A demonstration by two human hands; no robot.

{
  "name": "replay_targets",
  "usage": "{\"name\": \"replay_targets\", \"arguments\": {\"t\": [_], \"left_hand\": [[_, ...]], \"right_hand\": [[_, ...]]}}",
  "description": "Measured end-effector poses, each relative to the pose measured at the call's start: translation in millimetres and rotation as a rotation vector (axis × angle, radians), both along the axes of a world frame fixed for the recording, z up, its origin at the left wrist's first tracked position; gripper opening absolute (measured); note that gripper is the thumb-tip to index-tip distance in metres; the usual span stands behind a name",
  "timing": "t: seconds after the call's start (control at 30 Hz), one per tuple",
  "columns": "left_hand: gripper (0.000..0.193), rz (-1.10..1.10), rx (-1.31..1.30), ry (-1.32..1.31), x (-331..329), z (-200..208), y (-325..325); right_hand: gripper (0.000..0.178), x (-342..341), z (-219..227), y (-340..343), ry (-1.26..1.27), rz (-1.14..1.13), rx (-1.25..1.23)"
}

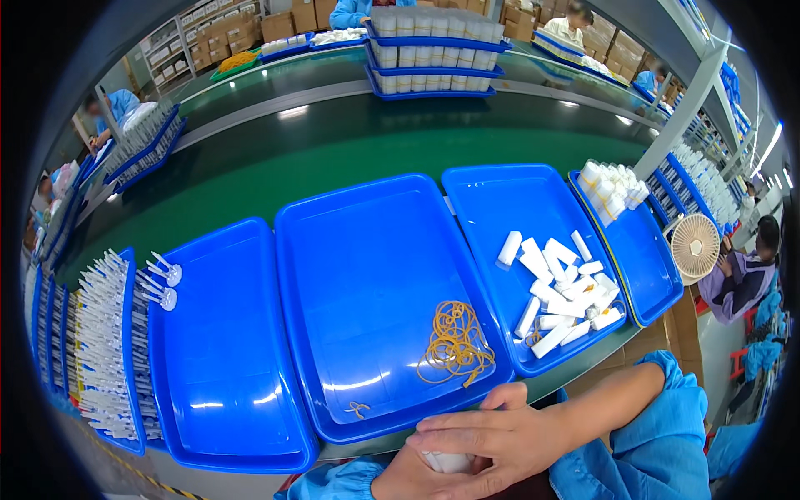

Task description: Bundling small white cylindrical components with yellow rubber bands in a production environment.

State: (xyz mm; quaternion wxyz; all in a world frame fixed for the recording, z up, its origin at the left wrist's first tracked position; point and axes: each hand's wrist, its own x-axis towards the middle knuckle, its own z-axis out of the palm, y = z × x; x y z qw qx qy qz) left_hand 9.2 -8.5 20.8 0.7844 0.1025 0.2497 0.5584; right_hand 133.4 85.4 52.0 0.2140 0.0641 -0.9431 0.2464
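At the lower middle, my hands are cupped together around a white plastic piece (448, 461), mostly hidden by fingers. My right hand (504, 437) lies across the top with its fingers curved over the piece and the left hand. Underneath, my left hand (408, 477) wraps the piece from the left. Just beyond them is a large blue tray (358, 275) with a tangle of tan rubber bands (454, 346) in its near right corner. Loose white tubes (554, 287) are heaped in the blue tray (492, 196) to the right.
Farther right, a blue tray (654, 279) holds bundled white tubes (611, 190), beside a small beige fan (695, 247). A left tray (221, 333) carries two white-based stemmed pieces (167, 283). Racks of white stems (104, 350) stand at far left. Stacked trays (433, 58) sit across the green table (333, 142).
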Motion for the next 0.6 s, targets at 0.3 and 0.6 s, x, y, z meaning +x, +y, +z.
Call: {"name": "replay_targets", "arguments": {"t": [0.3,0.6], "left_hand": [[0.028,0.355,0.3,0.22,-26.3,-23.6,-11.9],[0.021,0.529,0.121,0.311,-37.9,-11.4,-2.3]], "right_hand": [[0.033,-39.9,-21.7,99.7,-0.269,-0.157,0.035],[0.008,-51.4,-30.4,106.6,-0.268,-0.166,0.054]]}}
